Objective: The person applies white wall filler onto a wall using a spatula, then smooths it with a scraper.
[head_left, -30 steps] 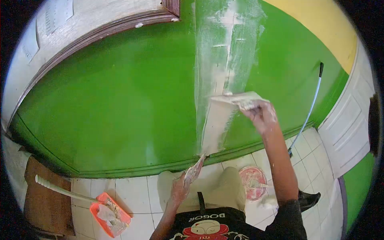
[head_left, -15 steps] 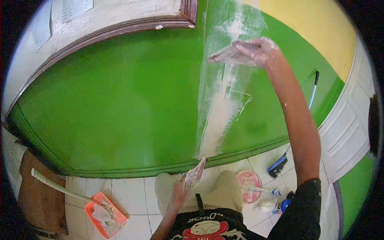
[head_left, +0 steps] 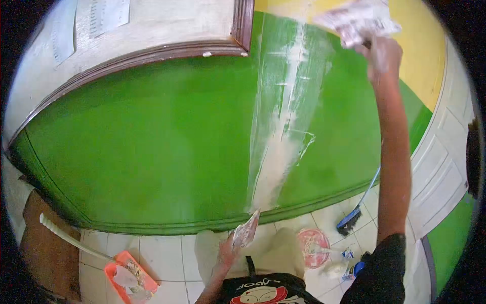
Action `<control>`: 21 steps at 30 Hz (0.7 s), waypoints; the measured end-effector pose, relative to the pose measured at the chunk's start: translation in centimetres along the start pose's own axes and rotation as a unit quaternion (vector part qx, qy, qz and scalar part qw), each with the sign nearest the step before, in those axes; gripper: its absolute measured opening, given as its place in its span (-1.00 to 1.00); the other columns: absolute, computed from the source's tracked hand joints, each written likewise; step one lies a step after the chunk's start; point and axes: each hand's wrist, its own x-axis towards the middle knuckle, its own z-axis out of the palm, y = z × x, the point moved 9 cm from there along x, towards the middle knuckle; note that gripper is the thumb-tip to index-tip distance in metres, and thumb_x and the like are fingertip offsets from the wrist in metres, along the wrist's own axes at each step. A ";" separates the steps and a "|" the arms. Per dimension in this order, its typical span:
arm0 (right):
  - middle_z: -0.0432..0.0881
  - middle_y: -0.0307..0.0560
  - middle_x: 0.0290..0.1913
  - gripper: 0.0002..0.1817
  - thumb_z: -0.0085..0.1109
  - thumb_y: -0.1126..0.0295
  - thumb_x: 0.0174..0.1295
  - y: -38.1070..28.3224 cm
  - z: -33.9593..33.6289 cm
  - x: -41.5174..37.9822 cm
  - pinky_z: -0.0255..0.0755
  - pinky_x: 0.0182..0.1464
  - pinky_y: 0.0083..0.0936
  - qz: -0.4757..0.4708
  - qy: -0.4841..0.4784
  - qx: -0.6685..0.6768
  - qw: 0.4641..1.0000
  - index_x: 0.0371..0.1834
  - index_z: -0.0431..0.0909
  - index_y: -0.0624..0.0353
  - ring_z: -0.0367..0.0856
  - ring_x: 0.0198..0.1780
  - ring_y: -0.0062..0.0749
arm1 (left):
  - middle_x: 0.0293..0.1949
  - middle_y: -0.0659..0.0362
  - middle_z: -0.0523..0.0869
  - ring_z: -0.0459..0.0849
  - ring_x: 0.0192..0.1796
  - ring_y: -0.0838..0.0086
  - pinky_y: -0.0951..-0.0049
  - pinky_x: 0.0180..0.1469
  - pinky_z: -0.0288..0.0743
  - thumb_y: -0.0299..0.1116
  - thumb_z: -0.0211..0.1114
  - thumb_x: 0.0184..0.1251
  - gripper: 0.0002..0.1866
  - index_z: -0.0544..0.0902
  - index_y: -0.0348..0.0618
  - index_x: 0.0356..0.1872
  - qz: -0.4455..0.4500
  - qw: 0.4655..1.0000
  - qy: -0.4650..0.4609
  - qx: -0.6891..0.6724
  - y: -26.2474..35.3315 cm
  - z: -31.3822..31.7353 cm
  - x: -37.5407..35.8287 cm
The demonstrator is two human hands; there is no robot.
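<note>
Down by my lap, my left hand is closed around a putty-smeared putty knife, its blade pointing up toward the foot of the wall. High on the right, my right hand grips a wide putty knife coated in whitish filler. That blade is in front of the yellow part of the wall; whether it touches cannot be made out. A pale vertical strip of filler runs down the green wall, with thin smears on both sides.
A dark wooden frame borders the white board at upper left. On the tiled floor are an orange dustpan holding debris, a red putty-stained round lid or tub, a blue brush broom and a blue-capped bottle. A white door stands right.
My right hand has risen and moved right with its putty knife, from the filler strip toward the yellow area, and the blade has turned. My left hand stays low with its knife.
</note>
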 end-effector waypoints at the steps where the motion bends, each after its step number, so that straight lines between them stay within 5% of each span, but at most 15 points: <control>1: 0.67 0.14 -0.40 -0.81 0.24 0.39 0.21 2.0 -0.9 -2.3 0.51 -0.28 -0.32 0.111 0.080 0.187 0.973 -0.31 0.64 0.34 0.65 -0.40 -0.11 | -0.03 -0.27 0.61 0.60 0.01 -0.13 0.01 0.01 0.46 -0.18 0.06 0.42 -0.48 0.37 -0.29 0.28 0.007 1.000 0.006 -0.005 -0.5 -0.1 -0.2; 2: 0.67 0.14 -0.38 -0.75 0.23 0.28 0.17 -2.0 -2.9 -4.9 0.49 -0.33 -0.25 0.080 0.058 -0.070 0.993 -0.41 0.62 0.29 0.67 -0.32 -0.19 | -0.02 -0.25 0.61 0.60 0.01 -0.11 0.03 0.00 0.47 -0.16 0.04 0.43 -0.48 0.37 -0.28 0.28 0.053 0.999 0.002 0.011 -0.5 0.0 -0.4; 3: 0.69 0.17 -0.21 -0.73 0.22 0.29 0.19 -1.5 -2.0 -8.1 0.53 -0.25 -0.26 -0.014 0.172 -0.197 0.965 -0.19 0.64 0.27 0.68 -0.19 -0.09 | -0.01 -0.25 0.61 0.61 0.02 -0.11 0.03 0.00 0.48 -0.14 0.04 0.43 -0.48 0.37 -0.27 0.28 0.081 0.997 0.005 0.017 0.5 -0.3 0.1; 4: 0.66 0.18 -0.11 -0.69 0.23 0.29 0.18 -3.2 -1.5 -9.9 0.53 -0.11 -0.24 -0.121 0.168 -0.085 0.975 -0.08 0.61 0.25 0.66 -0.09 -0.04 | 0.00 -0.24 0.61 0.61 0.02 -0.10 0.04 0.00 0.48 -0.13 0.03 0.44 -0.48 0.37 -0.26 0.28 0.108 0.994 0.009 0.022 1.5 -0.6 0.5; 5: 0.64 0.19 -0.01 -0.62 0.23 0.29 0.17 -4.8 -1.2 -11.7 0.53 0.02 -0.23 -0.227 0.157 0.027 0.961 0.02 0.59 0.22 0.64 0.01 0.01 | 0.03 -0.19 0.61 0.61 0.05 -0.05 0.10 0.04 0.48 -0.07 0.01 0.44 -0.47 0.39 -0.20 0.28 0.030 0.999 -0.020 -0.004 2.3 -1.1 0.6; 6: 0.62 0.13 0.06 -0.61 0.22 0.29 0.17 -4.6 0.8 -13.4 0.45 0.16 -0.18 -0.302 0.129 -0.027 0.944 0.07 0.59 0.17 0.57 0.12 0.02 | 0.07 -0.15 0.61 0.60 0.09 -0.01 0.16 0.09 0.48 0.00 0.00 0.45 -0.46 0.41 -0.13 0.28 -0.046 0.997 -0.052 -0.031 2.2 -1.1 1.0; 10: 0.51 -0.10 0.26 -0.60 0.13 0.30 0.19 -4.9 6.1 -15.1 0.15 0.44 0.00 -0.467 -0.004 -0.090 0.880 0.14 0.57 -0.01 0.34 0.38 -0.04 | 0.09 -0.14 0.60 0.59 0.11 0.00 0.17 0.11 0.46 0.00 -0.01 0.45 -0.46 0.40 -0.15 0.29 -0.037 0.996 -0.065 -0.044 -0.7 0.1 0.9; 16: 0.47 -0.20 0.29 -0.56 0.07 0.31 0.20 -2.7 11.1 -14.3 0.00 0.50 0.11 -0.554 -0.047 -0.099 0.825 0.19 0.53 -0.09 0.21 0.45 -0.11 | 0.12 -0.14 0.57 0.56 0.14 0.01 0.18 0.15 0.42 0.00 -0.01 0.46 -0.45 0.39 -0.17 0.29 -0.047 0.994 -0.081 -0.053 -0.3 1.6 1.2; 21: 0.49 -0.19 0.27 -0.56 0.03 0.34 0.24 -0.7 14.1 -15.0 -0.06 0.51 0.16 -0.501 -0.109 -0.095 0.853 0.22 0.50 -0.04 0.16 0.47 -0.12 | 0.15 -0.14 0.54 0.54 0.17 0.02 0.19 0.19 0.39 -0.01 -0.02 0.47 -0.44 0.38 -0.19 0.30 -0.058 0.992 -0.088 -0.062 -1.0 1.5 2.2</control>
